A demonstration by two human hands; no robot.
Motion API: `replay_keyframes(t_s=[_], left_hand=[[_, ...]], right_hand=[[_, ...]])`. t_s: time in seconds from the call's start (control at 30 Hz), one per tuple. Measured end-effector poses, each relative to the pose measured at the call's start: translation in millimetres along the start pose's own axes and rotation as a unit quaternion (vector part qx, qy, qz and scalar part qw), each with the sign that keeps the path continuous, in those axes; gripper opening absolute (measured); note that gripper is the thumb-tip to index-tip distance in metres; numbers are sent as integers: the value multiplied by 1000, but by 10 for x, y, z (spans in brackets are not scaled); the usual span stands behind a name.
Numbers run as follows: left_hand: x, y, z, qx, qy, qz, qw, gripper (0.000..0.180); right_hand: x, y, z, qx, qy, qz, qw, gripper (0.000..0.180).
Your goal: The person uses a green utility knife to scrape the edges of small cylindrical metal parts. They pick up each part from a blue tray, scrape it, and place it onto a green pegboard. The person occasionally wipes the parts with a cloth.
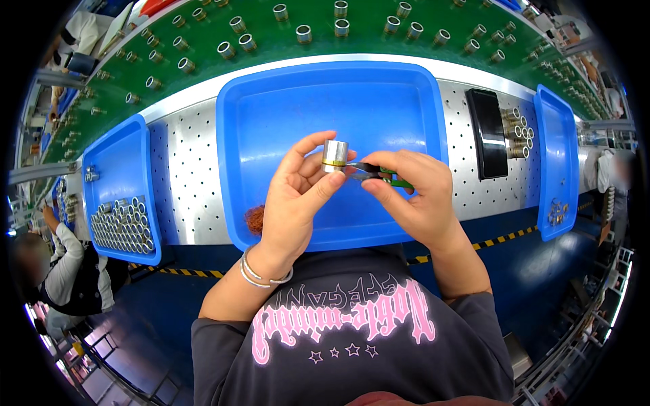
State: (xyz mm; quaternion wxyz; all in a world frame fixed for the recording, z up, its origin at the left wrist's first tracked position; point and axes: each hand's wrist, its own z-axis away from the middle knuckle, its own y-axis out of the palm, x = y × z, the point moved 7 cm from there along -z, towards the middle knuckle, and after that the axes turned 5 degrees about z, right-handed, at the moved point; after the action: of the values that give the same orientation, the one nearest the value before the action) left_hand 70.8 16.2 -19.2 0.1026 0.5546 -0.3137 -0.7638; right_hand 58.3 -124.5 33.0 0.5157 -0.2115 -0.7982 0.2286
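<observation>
Silver sleeve [336, 153], I see: pinched in half-curled left hand [296, 189]. Green pliers [399, 183]: closed right hand [426, 196], tips at sleeve. Blue tray [379, 101]: beneath.

My shirt [406, 365] is dark grey, and its left sleeve [220, 348] and right sleeve [484, 325] are short and plain grey, ending near my elbows. Across the front go big, curly pink letters [345, 321], with other letters [355, 289] beside them drawn only in thin grey lines, and a row of four little outlined stars [352, 350]. My left hand [291, 196] and right hand [421, 196] are bare, and on my left wrist I wear a shiny silver bangle [254, 279] that looks like two thin rings.
</observation>
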Motion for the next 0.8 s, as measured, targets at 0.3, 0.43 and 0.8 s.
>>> replay_keyframes(t_s=[0.3,0.43,0.8], left_hand=[[1,10,21,15,13,-14,1000,50],[0,29,16,19,15,-19,1000,50],[-34,16,15,12,13,-25,1000,49]], right_hand=[[-45,7,6,-1,33,15,999,11],[-34,-7,0,-4,32,8,999,11],[-59,30,-3,3,47,3,999,11]])
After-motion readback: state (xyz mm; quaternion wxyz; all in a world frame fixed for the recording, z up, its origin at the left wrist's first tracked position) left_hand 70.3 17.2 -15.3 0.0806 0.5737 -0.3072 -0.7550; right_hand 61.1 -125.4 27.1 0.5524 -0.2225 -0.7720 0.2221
